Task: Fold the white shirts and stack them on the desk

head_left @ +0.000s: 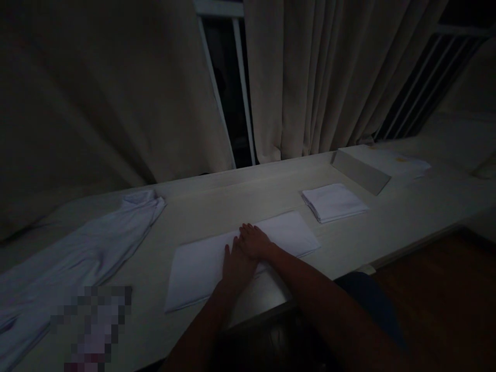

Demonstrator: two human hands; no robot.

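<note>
Hands: left hand [236, 263] and right hand [256, 241] lie flat, fingers extended, gripping nothing; the right partly overlaps the left.
Under the palms: white rectangular folded cloth [201, 266] spread flat on the pale long counter [406, 217], both hands pressing near its middle.
Long axis: cloth runs left to right beneath the hands, extending further left of them than right.
Nearer hand: both touch it; the left sits closer to the near edge.
Right of the hands: smaller white folded cloth stack [334, 202], apart.
Left of the hands: pale crumpled garment [85, 248], well apart.
Behind: beige curtains [318, 77].
</note>
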